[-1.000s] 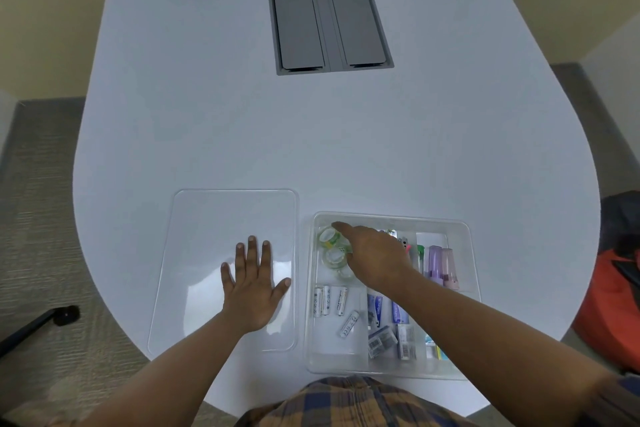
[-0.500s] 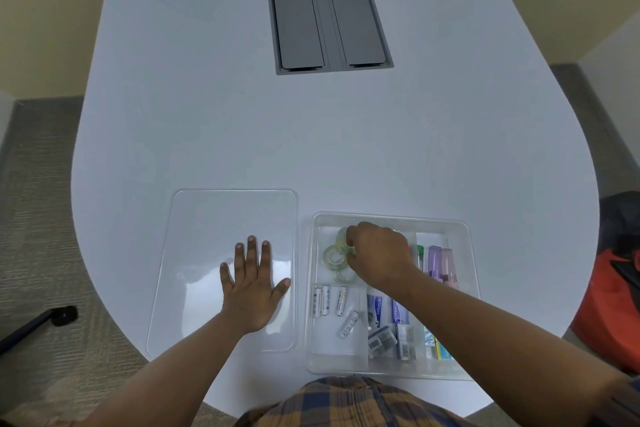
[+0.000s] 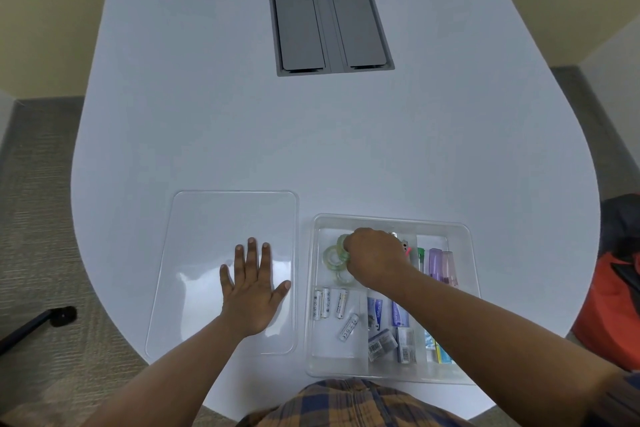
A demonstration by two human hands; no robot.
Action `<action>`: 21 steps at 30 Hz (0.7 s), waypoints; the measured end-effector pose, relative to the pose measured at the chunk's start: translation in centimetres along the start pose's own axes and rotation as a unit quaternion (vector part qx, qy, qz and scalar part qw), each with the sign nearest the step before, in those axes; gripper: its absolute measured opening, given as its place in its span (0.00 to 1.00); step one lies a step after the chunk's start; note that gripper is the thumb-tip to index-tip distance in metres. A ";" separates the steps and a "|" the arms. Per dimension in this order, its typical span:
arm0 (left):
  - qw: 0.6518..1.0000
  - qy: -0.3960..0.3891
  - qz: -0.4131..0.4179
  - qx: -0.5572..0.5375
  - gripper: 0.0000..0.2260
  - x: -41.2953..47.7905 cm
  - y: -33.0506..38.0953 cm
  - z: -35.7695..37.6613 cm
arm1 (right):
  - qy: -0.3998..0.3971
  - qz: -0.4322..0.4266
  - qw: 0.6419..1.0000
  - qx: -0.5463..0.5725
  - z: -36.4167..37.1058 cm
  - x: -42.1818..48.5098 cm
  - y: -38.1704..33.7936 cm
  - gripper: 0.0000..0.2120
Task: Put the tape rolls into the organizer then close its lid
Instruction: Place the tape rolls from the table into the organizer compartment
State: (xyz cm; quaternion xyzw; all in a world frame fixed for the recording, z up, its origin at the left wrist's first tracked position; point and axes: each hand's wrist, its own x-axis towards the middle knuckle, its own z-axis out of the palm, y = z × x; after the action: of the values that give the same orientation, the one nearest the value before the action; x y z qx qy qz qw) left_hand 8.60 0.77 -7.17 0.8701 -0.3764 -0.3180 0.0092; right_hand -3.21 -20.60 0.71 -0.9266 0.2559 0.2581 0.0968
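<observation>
Clear tape rolls under right hand

Desk: plain pale blue-white. Cable hatch: flat mid grey, two darker grey flaps. Lid: clear, white glare patches. Organizer: clear plastic. Tape rolls: translucent, green-tinted. Batteries: white/silver, dark print. Highlighters: lilac and pink; one green cap beside them. Small packets: blue and white, some with black barcodes. Shirt: plaid, mustard and navy. Walls: beige-yellow. Carpet: grey, fine ribbed texture. Bag: red-orange, with black.
</observation>
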 end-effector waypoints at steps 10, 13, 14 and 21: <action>1.000 0.016 0.001 -0.002 0.38 0.3 -0.4 0.7 | 0.038 -0.051 0.998 -0.002 -0.1 -0.6 -1.0 0.08; 1.000 0.020 0.002 -0.002 0.38 0.2 -0.4 0.8 | 0.063 -0.024 0.997 0.026 -0.2 -0.5 -0.6 0.11; 1.000 0.021 0.003 -0.002 0.38 0.2 -0.4 0.8 | 0.061 -0.019 0.997 0.037 -0.1 -0.4 -0.4 0.12; 1.000 0.022 0.002 0.001 0.38 0.3 -0.5 0.9 | 0.017 -0.026 0.998 0.046 0.5 0.3 -0.6 0.12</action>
State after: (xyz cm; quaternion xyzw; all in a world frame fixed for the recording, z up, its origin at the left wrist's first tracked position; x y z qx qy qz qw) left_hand 8.56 1.09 -8.22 0.8763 -0.3777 -0.2985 0.0171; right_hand -2.90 -20.11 0.18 -0.9318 0.2453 0.2272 0.1415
